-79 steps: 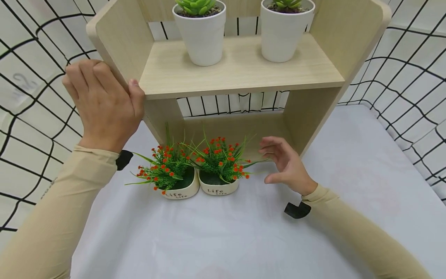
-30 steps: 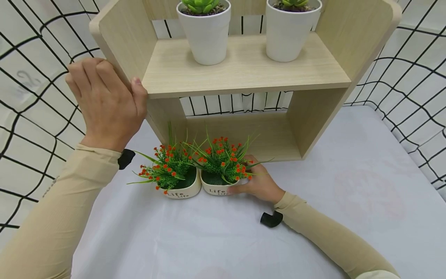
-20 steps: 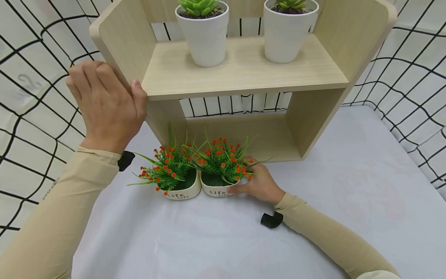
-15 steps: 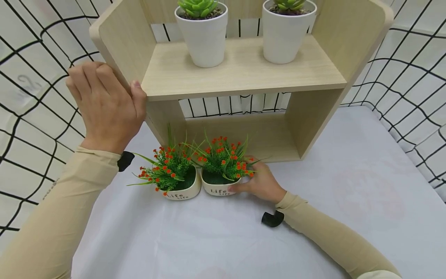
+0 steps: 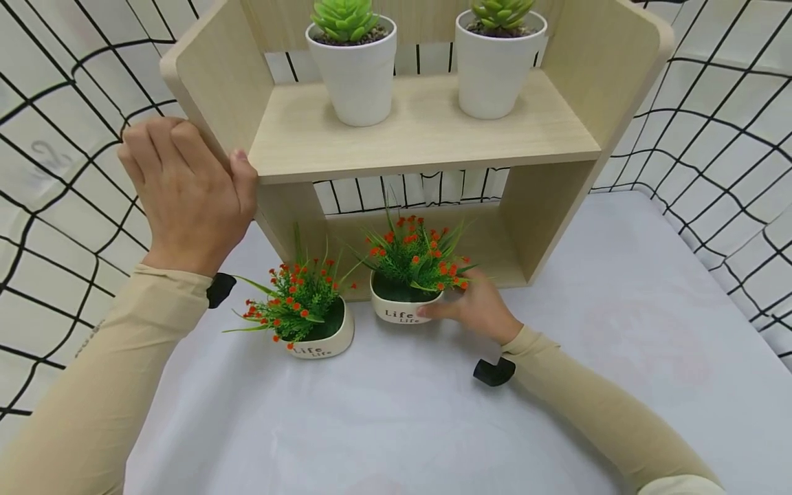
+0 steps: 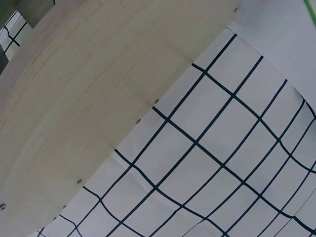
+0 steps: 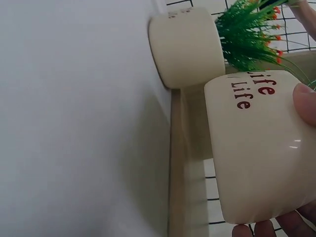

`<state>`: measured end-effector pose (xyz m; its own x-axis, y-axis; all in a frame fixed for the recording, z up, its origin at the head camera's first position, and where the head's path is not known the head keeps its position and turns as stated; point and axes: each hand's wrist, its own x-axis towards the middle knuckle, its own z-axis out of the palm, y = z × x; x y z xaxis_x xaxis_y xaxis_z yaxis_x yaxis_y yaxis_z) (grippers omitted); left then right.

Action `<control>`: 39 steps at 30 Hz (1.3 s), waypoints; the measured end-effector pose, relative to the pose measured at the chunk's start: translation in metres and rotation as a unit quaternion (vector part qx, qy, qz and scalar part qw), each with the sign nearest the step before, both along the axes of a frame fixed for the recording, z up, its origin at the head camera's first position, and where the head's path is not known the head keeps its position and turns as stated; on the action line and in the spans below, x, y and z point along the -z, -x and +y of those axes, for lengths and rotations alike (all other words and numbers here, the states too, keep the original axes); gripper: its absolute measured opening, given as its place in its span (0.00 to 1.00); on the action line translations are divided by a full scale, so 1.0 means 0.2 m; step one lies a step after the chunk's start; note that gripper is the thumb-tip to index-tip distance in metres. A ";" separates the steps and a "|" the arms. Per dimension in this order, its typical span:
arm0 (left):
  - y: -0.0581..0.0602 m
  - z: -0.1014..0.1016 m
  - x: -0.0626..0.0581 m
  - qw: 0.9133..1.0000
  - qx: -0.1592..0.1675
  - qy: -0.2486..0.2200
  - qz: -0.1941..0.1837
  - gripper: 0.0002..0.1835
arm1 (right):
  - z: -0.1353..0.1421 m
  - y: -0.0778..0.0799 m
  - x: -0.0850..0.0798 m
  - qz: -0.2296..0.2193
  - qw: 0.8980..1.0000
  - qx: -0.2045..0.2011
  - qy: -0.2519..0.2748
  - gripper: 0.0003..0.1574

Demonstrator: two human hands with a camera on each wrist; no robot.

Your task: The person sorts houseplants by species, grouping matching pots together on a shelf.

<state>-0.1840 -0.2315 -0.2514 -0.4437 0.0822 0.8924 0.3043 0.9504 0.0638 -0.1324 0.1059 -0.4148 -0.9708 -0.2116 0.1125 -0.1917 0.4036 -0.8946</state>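
Note:
My left hand grips the front edge of the left side panel of a light wooden shelf, thumb by the upper board. The left wrist view shows that panel's outer face; the hand itself is out of that view. With my right hand I hold an oval cream flowerpot marked "Life", planted with red-flowered artificial greenery. My thumb lies on its front, and fingertips curl round the other side in the right wrist view. The pot is raised off the table, before the lower compartment. A matching flowerpot stands on the table to its left.
Two white pots with green succulents, one left and one right, stand on the upper board. Black wire mesh encloses the sides and back. A white cloth covers the table.
My right hand has come in from the right, taken hold of the right flowerpot and lifted it up toward the shelf, away from its twin. The left hand keeps its grip on the panel.

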 end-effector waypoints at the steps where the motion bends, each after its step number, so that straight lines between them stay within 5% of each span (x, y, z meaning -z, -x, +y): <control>1: 0.00 0.00 0.00 1.000 0.000 0.000 0.000 0.25 | 0.01 0.01 -0.01 0.001 1.000 0.003 0.003 0.45; 19: 0.01 -0.01 0.00 1.000 0.002 0.000 0.010 0.24 | 0.17 0.26 -0.04 0.056 0.998 0.023 -0.002 0.46; 34: 0.01 0.00 0.00 1.000 -0.006 0.006 0.001 0.25 | 0.28 0.35 0.06 -0.022 0.998 0.051 -0.031 0.44; 39: 0.01 0.00 0.01 1.000 -0.008 0.005 -0.001 0.25 | 0.31 0.36 0.09 -0.045 0.997 0.057 0.004 0.49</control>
